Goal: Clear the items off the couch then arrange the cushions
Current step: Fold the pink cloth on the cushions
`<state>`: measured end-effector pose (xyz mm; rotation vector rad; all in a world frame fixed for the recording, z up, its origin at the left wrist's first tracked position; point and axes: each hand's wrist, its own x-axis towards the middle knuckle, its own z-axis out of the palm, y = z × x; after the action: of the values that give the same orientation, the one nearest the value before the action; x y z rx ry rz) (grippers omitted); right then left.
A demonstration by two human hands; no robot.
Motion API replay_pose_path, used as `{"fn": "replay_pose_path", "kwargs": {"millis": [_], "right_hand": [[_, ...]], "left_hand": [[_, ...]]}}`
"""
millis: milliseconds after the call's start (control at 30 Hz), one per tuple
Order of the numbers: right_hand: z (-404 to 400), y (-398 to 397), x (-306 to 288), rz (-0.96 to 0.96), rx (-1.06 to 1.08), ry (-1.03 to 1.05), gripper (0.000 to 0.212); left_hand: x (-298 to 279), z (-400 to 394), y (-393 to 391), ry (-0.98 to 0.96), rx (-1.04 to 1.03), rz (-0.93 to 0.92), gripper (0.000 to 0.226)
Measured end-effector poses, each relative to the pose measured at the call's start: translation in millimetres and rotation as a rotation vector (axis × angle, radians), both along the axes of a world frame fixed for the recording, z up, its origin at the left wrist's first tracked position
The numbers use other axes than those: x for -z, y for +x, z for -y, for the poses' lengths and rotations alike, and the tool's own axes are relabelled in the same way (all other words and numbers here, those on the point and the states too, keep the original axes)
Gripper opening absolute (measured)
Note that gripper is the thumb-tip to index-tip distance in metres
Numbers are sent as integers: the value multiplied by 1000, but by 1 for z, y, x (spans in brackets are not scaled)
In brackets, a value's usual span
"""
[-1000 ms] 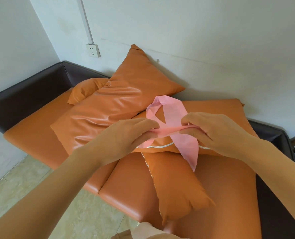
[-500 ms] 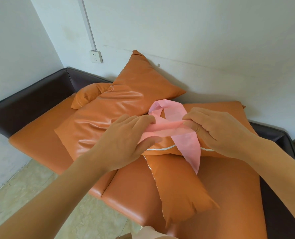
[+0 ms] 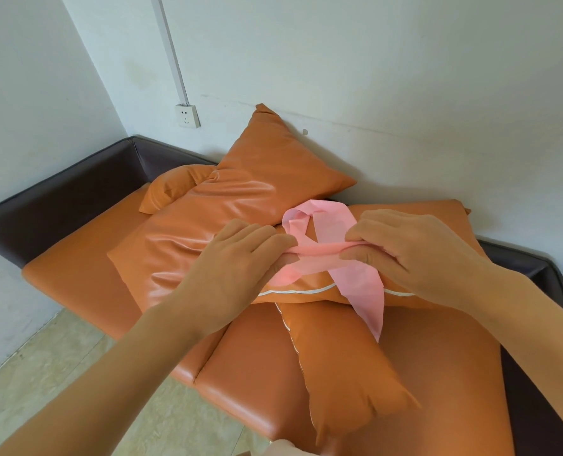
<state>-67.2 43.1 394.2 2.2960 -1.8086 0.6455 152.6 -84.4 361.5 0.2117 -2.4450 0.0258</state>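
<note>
Where cushions (image 3: 227, 232) pile up, both hands (image 3: 309, 255) seemingly pinch pink cloth (image 3: 362, 281).

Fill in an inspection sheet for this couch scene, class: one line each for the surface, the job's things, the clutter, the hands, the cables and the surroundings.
Surface: orange couch seat with a dark back rail.
Job's things: pink band draped over the piled orange cushions; one cushion hangs towards the seat's front edge.
Clutter: nothing seen besides the band.
Hands: left hand and right hand each pinch the band, holding a stretch of it between them.
Cables: nothing loose seen; a white conduit runs down the wall to a socket.
Surroundings: white walls meeting in a corner, tiled floor at lower left.
</note>
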Motion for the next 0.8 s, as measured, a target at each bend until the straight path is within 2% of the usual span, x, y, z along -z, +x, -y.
{"fn": "replay_pose_path", "kwargs": {"millis": [100, 233, 333, 433, 500, 600, 700, 800], "right_hand": [[2, 1, 1, 50, 14, 30, 56], [2, -3, 0, 60, 19, 140, 72], [2, -6, -3, 53, 15, 157, 65], [3, -8, -10, 80, 33, 180, 44], [1, -9, -14, 117, 48, 207, 40], [1, -10, -17, 97, 23, 156, 30], [0, -11, -16, 125, 10, 131, 30], [1, -11, -11, 148, 27, 123, 36]], "left_hand": [[-5, -4, 0, 70, 1, -10, 26], [-11, 0, 2, 44, 10, 55, 34], [-10, 2, 1, 49, 5, 86, 34], [-12, 2, -3, 130, 22, 92, 31], [-15, 3, -5, 157, 52, 104, 35], [-21, 5, -6, 87, 71, 85, 31], [-22, 3, -9, 26, 50, 51, 24], [-19, -2, -13, 44, 58, 53, 23]]}}
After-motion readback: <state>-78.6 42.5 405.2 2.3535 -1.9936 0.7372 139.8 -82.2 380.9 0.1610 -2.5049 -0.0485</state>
